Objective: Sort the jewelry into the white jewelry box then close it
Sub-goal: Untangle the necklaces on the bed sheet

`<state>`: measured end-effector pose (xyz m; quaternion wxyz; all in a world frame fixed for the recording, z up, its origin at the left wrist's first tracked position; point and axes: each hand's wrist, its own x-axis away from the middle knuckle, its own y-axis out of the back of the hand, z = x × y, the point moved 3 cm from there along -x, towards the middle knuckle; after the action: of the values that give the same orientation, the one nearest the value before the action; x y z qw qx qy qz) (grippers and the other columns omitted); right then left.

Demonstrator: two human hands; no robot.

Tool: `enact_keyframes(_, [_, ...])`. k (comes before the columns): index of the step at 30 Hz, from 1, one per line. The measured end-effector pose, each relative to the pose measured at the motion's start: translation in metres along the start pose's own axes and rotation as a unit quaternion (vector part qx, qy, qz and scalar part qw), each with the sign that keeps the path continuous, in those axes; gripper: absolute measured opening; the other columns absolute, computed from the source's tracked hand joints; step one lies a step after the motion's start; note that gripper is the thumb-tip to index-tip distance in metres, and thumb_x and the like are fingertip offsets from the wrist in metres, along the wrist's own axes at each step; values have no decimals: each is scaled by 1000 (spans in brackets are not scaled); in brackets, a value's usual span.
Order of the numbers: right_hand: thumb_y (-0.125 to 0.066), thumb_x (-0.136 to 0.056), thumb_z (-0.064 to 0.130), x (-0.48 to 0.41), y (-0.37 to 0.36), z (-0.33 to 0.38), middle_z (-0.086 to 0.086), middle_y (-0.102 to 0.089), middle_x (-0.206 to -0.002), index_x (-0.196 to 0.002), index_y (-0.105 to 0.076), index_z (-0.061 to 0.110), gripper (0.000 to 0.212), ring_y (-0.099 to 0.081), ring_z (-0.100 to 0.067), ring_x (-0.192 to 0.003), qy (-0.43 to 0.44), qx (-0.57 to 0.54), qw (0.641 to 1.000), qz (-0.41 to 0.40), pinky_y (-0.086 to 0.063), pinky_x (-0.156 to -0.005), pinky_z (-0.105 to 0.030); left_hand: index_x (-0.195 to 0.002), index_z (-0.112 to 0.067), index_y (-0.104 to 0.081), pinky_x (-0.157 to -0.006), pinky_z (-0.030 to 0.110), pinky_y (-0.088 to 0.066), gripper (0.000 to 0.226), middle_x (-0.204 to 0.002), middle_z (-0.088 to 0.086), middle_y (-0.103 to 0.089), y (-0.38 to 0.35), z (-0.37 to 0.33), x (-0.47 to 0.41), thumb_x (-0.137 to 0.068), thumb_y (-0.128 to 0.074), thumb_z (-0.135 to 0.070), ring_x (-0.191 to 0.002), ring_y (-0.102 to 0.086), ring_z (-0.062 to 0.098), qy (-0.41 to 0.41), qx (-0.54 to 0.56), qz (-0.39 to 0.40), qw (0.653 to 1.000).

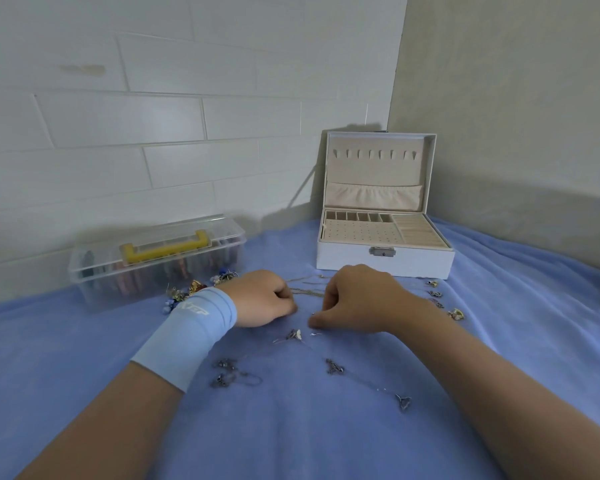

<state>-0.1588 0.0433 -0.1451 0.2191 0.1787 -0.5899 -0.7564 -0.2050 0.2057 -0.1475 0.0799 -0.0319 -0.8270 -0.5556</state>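
The white jewelry box point(385, 263) stands open at the back right, its beige lid upright and its compartments bare. In front of it my left hand point(262, 297) and my right hand point(357, 299) lie close together on the blue cloth, fingers curled. Both seem to pinch a thin gold chain point(307, 292) that runs between them; the fingertips hide the grip. Silver necklaces and pendants point(333, 366) lie scattered nearer to me. Gold and blue earrings point(194, 289) sit behind my left wrist. More small earrings point(456, 313) lie right of my right hand.
A clear plastic storage case point(156, 261) with a yellow handle stands at the back left against the tiled wall. The blue cloth point(84, 358) covers the whole surface. A plain wall closes the right side behind the box.
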Motion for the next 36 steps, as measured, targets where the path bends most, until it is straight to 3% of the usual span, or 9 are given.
enact_keyframes(4, [-75, -79, 45, -1, 1, -4, 9, -68, -70, -76, -75, 21, 24, -62, -10, -71, -5, -17, 999, 27, -50, -66, -27, -86, -17, -65, -75, 27, -45, 26, -98, 2, -68, 3, 12, 1, -85, -50, -39, -83, -59, 21, 59, -69, 15, 996])
enact_keyframes(8, [-75, -81, 44, -1, 2, -10, 10, -68, -70, -73, -73, 24, 21, -60, -8, -69, -16, -21, 999, 47, -51, -66, -27, -93, -15, -70, -73, 27, -46, 31, -102, 2, -70, 3, 18, 3, -78, -55, -38, -92, -67, 22, 98, -142, 28, 985])
enact_keyframes(13, [-75, -80, 44, -2, 2, -10, 10, -71, -78, -79, -75, 25, 19, -63, -8, -74, -14, -21, 999, 48, -55, -72, -29, -101, -25, -70, -79, 27, -51, 26, -105, -6, -68, 3, 9, 6, -82, -58, -38, -98, -65, 19, 65, -165, -5, 984])
enact_keyframes(16, [-77, -78, 42, -4, 1, -10, 13, -70, -78, -79, -75, 28, 15, -64, -5, -76, -12, -33, 999, 41, -54, -70, -26, -97, -32, -67, -77, 27, -47, 15, -95, -16, -63, -2, -2, 3, -83, -62, -36, -93, -59, 11, -20, -101, -61, 993])
enact_keyframes(20, [-77, -79, 32, -5, 0, -11, 16, -67, -71, -75, -73, 31, 5, -61, -2, -69, 2, -69, 996, 51, -49, -63, -21, -83, -33, -70, -83, 31, -51, 5, -95, -14, -69, -11, -12, -3, -85, -66, -35, -91, -61, 11, -86, -90, -96, 988])
enact_keyframes(23, [-74, -80, 19, -5, -1, -14, 10, -68, -78, -80, -70, 26, 8, -60, -3, -60, 16, -138, 988, 64, -46, -58, -18, -78, -33, -67, -81, 28, -50, 8, -94, -13, -68, -11, -9, -6, -86, -66, -32, -88, -61, 11, -87, -46, -111, 989])
enact_keyframes(26, [-72, -80, 8, -4, 1, -18, -11, -73, -89, -85, -68, 13, 8, -63, -15, -51, 17, -230, 971, 64, -50, -55, -26, -83, -30, -67, -73, 22, -42, 7, -87, -13, -66, -9, -4, -6, -89, -66, -30, -83, -59, 8, -83, 45, -119, 988])
enact_keyframes(32, [-75, -84, 4, -5, 4, -21, -3, -71, -80, -96, -68, 14, 17, -64, -18, -52, 19, -335, 941, 38, -38, -42, -23, -90, -10, -58, -60, 27, -55, 13, -74, 2, -68, -12, -8, -2, -101, -50, -11, -63, -63, 20, -69, 309, -52, 947])
enact_keyframes(36, [-76, -85, 7, -6, 4, -24, 2, -72, -78, -108, -74, 20, 26, -60, -18, -51, 21, -376, 926, 40, -40, -44, -25, -92, -14, -56, -48, 20, -34, 12, -65, -2, -51, -12, -8, -1, -101, -48, -14, -50, -39, 12, -44, 317, -35, 947])
